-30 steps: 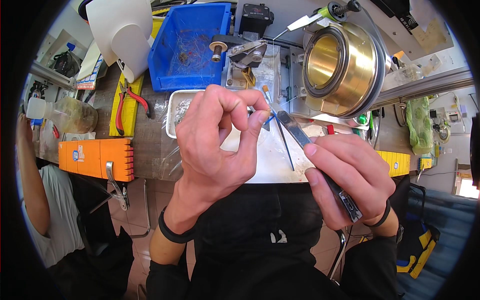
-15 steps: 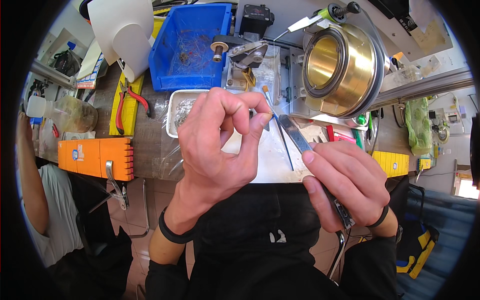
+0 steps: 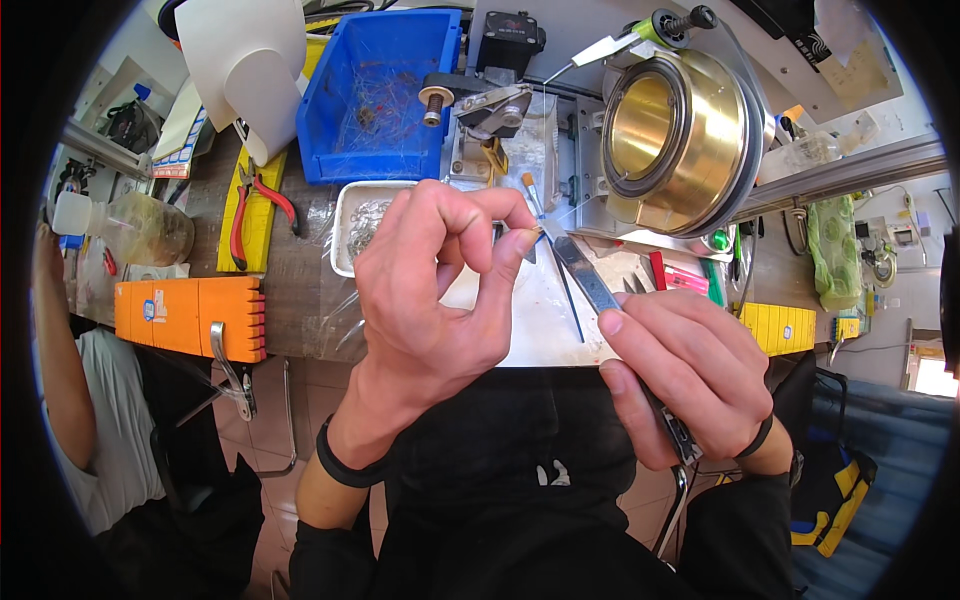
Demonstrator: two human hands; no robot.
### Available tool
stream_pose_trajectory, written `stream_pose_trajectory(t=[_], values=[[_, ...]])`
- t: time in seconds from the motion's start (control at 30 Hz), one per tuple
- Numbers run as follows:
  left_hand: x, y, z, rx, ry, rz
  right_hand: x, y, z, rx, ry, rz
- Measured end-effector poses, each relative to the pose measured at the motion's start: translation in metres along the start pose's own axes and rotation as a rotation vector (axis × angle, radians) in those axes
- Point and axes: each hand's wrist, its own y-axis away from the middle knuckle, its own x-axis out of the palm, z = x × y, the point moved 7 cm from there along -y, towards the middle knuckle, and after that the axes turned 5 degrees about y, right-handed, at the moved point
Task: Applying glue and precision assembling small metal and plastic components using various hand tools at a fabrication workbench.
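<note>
Poking out between the pinched thumb and forefinger of the left hand (image 3: 425, 295), a tiny piece (image 3: 541, 232) was too small to identify. The metal tool (image 3: 585, 272) had shifted slightly leftward since half a second earlier, its tip now close beside that piece; whether they touched could not be told. That suggested fine work calling for steadiness. The fingers of the right hand (image 3: 690, 370) were wrapped around the tool's dark lower part. Beneath, a brush (image 3: 570, 302) lay across a white sheet (image 3: 530, 345); beyond stood a blue bin (image 3: 375, 166) and a brass drum (image 3: 705, 130).
</note>
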Motion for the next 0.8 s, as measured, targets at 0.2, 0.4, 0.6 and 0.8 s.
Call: stream_pose_trajectory(t=[0.2, 0.4, 0.6, 0.8], values=[[0.000, 0.000, 0.001, 0.003, 0.021, 0.000, -0.001, 0.000, 0.001, -0.002, -0.006, 0.016], [0.000, 0.001, 0.000, 0.003, 0.030, -0.002, 0.000, 0.002, 0.002, -0.009, -0.011, 0.024], [0.000, 0.000, -0.003, 0.017, -0.013, 0.016, 0.000, 0.002, 0.003, -0.005, -0.013, 0.027], [0.005, 0.006, -0.006, 0.058, 0.001, 0.059, -0.011, 0.005, 0.004, 0.026, -0.045, 0.026]])
